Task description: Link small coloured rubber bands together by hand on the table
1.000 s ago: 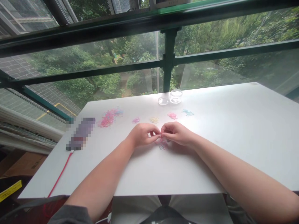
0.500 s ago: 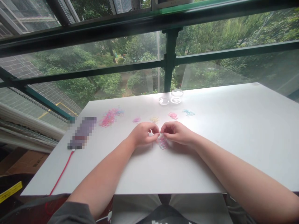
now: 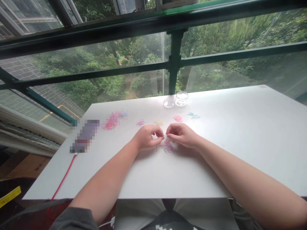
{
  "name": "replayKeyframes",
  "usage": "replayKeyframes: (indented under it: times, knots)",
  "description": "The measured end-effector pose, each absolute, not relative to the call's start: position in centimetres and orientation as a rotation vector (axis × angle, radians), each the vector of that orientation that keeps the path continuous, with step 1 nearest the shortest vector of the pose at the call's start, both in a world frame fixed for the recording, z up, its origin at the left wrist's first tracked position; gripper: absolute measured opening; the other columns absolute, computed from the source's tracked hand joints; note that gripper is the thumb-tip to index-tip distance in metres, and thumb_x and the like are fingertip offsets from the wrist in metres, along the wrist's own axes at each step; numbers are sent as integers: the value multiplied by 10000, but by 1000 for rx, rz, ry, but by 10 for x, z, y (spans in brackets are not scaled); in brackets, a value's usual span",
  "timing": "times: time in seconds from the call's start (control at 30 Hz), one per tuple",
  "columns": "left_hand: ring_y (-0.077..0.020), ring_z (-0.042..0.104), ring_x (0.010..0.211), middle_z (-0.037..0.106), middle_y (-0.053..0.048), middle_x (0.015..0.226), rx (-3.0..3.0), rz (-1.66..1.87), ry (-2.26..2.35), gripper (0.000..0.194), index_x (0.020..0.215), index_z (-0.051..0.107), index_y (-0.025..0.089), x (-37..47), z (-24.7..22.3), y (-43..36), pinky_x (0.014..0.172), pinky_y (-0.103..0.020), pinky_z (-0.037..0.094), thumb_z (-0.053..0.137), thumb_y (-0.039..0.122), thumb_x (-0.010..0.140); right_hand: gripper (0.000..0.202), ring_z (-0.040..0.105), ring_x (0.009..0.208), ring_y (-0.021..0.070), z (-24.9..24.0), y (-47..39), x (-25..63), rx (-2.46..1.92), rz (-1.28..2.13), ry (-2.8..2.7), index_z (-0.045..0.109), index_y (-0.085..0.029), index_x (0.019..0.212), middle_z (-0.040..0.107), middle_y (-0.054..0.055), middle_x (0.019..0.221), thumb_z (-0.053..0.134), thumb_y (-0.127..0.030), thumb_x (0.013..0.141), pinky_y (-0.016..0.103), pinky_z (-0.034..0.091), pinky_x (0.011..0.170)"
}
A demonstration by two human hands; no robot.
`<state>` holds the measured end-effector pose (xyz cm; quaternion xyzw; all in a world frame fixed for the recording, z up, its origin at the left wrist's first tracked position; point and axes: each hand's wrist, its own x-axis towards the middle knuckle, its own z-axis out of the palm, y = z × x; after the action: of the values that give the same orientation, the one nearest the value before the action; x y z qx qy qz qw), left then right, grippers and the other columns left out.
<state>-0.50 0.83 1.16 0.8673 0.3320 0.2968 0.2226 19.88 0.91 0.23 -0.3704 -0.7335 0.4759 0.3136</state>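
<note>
Over a small mixed pile of pink, purple and blue bands [image 3: 168, 146], my left hand [image 3: 151, 136] is pinched closed; what it holds is too small to make out. Just to its right, my right hand [image 3: 180, 134] is also in a pinch, its fingertips a short gap from the left ones, and anything between them is too small to see. Beyond the hands lie small groups of purple bands [image 3: 140, 122], yellow bands [image 3: 159, 122], pink bands [image 3: 177, 118] and teal bands [image 3: 193, 115]. A larger mixed heap [image 3: 113, 120] sits at the left.
The white table [image 3: 240, 127] stands against a green-framed window. At its back edge are a clear round jar [image 3: 181, 99] and a clear lid [image 3: 168, 103]. A blurred phone-like object [image 3: 85, 135] with a red cable [image 3: 63, 177] lies at the left.
My right hand has moved slightly right and up, widening the gap between the fingertips. The left hand has stayed in place.
</note>
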Motion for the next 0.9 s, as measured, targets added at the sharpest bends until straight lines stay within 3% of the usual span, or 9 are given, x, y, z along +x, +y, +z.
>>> replayKeyframes:
  times: [0.37, 0.9]
  knots:
    - [-110, 601, 646, 670, -15, 741, 2329, 825, 1044, 119, 788, 627, 160, -5, 12, 8, 622, -231, 461, 626, 260, 723, 76, 406, 508, 84, 7, 8, 197, -994, 1227, -1890, 557, -155, 724, 478, -31, 571, 580, -228, 731, 223, 330, 486]
    - [-103, 578, 658, 639, 5, 678, 2356, 792, 1006, 72, 740, 624, 169, -2, 15, 7, 625, -225, 422, 555, 168, 760, 71, 413, 550, 97, 6, 8, 199, -970, 1098, -1973, 540, -167, 730, 495, -15, 623, 540, -220, 777, 236, 349, 535]
